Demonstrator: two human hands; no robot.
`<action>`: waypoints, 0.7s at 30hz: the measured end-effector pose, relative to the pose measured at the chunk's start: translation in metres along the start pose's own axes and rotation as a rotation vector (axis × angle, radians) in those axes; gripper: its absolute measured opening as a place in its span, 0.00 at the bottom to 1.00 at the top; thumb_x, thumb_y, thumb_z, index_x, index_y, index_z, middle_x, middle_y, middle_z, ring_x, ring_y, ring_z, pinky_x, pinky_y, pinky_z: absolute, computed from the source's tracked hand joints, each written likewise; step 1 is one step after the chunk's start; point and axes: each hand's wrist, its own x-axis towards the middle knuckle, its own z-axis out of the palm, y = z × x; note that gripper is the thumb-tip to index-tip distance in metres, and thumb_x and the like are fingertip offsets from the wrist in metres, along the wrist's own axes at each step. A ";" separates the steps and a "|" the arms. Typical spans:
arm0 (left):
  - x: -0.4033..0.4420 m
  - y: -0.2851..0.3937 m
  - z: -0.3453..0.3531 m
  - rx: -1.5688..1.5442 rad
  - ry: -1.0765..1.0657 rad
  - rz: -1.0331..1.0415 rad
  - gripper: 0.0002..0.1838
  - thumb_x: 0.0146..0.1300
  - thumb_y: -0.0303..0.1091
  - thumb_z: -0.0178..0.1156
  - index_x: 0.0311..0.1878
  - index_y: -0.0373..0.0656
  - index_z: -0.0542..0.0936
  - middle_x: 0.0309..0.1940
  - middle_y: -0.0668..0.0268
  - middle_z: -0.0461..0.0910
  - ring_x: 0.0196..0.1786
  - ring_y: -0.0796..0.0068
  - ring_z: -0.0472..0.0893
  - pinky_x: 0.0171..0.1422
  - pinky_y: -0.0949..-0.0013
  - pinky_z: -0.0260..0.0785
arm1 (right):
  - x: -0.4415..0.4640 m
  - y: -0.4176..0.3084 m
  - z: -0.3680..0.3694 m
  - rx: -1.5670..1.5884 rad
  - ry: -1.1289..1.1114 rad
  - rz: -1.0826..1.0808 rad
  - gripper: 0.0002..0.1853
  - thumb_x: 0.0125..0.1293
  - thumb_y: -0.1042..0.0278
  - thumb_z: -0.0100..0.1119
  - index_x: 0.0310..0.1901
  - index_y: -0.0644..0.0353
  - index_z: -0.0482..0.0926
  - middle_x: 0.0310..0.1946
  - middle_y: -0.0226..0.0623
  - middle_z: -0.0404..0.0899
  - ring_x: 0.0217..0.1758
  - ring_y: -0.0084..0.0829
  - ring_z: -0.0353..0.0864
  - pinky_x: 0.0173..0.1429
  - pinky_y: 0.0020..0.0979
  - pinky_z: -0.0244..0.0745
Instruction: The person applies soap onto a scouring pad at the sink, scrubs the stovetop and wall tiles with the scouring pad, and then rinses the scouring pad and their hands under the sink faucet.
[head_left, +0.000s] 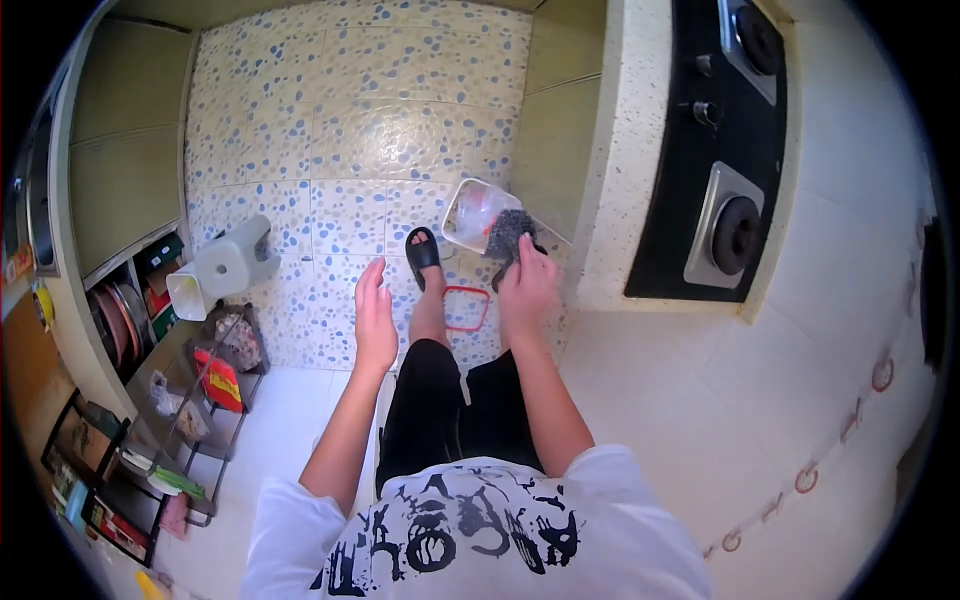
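My right hand (530,285) is closed on a dark grey, mesh-like scrubber (511,232), held up over the near right side of a white bin (452,219). Inside the bin a clear plastic bag with something red (478,212) shows. My left hand (373,308) is raised on the left with its fingers stretched, and it holds nothing. Between my hands, lower down, a red rectangular frame (466,290) lies on the floor by my feet.
At right is a counter (625,150) with a black stove (690,150) and two burners. A white stool (235,262) stands at left. Below it a rack (215,420) holds bags and packets. Cabinets (130,170) line the left side.
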 end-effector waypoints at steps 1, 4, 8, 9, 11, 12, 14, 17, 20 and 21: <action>-0.003 -0.002 -0.006 -0.022 0.006 -0.035 0.29 0.87 0.43 0.38 0.82 0.40 0.65 0.81 0.53 0.63 0.79 0.55 0.68 0.85 0.57 0.57 | -0.003 0.009 0.026 0.014 0.005 0.023 0.24 0.67 0.80 0.61 0.65 0.63 0.83 0.57 0.43 0.88 0.57 0.46 0.82 0.67 0.42 0.77; -0.013 -0.012 -0.020 -0.072 0.029 -0.107 0.27 0.86 0.38 0.39 0.82 0.40 0.66 0.80 0.50 0.63 0.79 0.54 0.68 0.84 0.58 0.58 | -0.014 0.030 0.071 0.064 -0.036 0.182 0.22 0.69 0.79 0.61 0.64 0.63 0.84 0.53 0.45 0.88 0.58 0.45 0.82 0.66 0.40 0.78; -0.028 -0.023 -0.036 -0.116 0.082 -0.149 0.27 0.87 0.39 0.39 0.81 0.39 0.66 0.79 0.51 0.64 0.78 0.56 0.69 0.83 0.59 0.60 | -0.023 0.034 0.091 0.618 -0.069 0.688 0.21 0.75 0.80 0.56 0.68 0.68 0.78 0.59 0.45 0.85 0.63 0.41 0.82 0.69 0.42 0.78; -0.032 -0.021 -0.038 -0.139 0.099 -0.162 0.27 0.87 0.39 0.39 0.81 0.38 0.66 0.79 0.51 0.65 0.78 0.56 0.70 0.83 0.59 0.60 | -0.022 0.033 0.091 0.872 -0.056 0.825 0.22 0.76 0.81 0.55 0.70 0.70 0.76 0.63 0.45 0.83 0.64 0.40 0.81 0.70 0.42 0.77; -0.042 -0.035 -0.036 -0.244 0.103 -0.228 0.30 0.87 0.47 0.39 0.83 0.42 0.65 0.81 0.54 0.64 0.77 0.58 0.71 0.83 0.58 0.59 | -0.015 0.008 0.061 1.198 -0.118 0.965 0.22 0.77 0.82 0.53 0.71 0.70 0.75 0.65 0.43 0.81 0.67 0.37 0.80 0.72 0.42 0.76; -0.046 -0.040 -0.037 -0.296 0.108 -0.259 0.32 0.87 0.51 0.39 0.84 0.44 0.64 0.82 0.56 0.63 0.77 0.59 0.71 0.83 0.57 0.58 | -0.010 -0.011 0.040 1.363 -0.158 1.033 0.22 0.78 0.82 0.52 0.71 0.69 0.74 0.67 0.41 0.80 0.69 0.35 0.80 0.73 0.42 0.75; -0.054 -0.023 -0.031 -0.382 0.088 -0.266 0.32 0.86 0.52 0.43 0.83 0.45 0.66 0.80 0.57 0.68 0.77 0.61 0.72 0.83 0.55 0.57 | -0.003 -0.036 0.009 1.570 -0.313 1.044 0.26 0.78 0.82 0.47 0.76 0.64 0.70 0.70 0.43 0.77 0.72 0.39 0.78 0.78 0.45 0.72; -0.066 0.005 -0.024 -0.543 0.059 -0.371 0.29 0.85 0.49 0.46 0.81 0.44 0.70 0.74 0.58 0.76 0.75 0.63 0.75 0.80 0.60 0.61 | -0.005 -0.052 -0.013 1.841 -0.531 1.014 0.27 0.79 0.76 0.47 0.78 0.58 0.68 0.71 0.43 0.76 0.73 0.43 0.76 0.80 0.52 0.69; -0.083 0.041 -0.025 -0.765 0.018 -0.418 0.29 0.84 0.48 0.48 0.79 0.42 0.71 0.72 0.58 0.78 0.71 0.64 0.79 0.78 0.62 0.64 | 0.002 -0.079 -0.039 2.061 -0.828 0.860 0.26 0.79 0.72 0.51 0.77 0.58 0.69 0.72 0.41 0.75 0.74 0.43 0.76 0.80 0.53 0.69; -0.090 0.045 -0.024 -0.850 0.034 -0.384 0.28 0.84 0.46 0.50 0.78 0.41 0.72 0.68 0.57 0.81 0.67 0.64 0.82 0.75 0.61 0.69 | 0.002 -0.090 -0.046 2.077 -0.865 0.856 0.26 0.79 0.71 0.53 0.76 0.58 0.69 0.72 0.41 0.75 0.74 0.43 0.76 0.80 0.53 0.69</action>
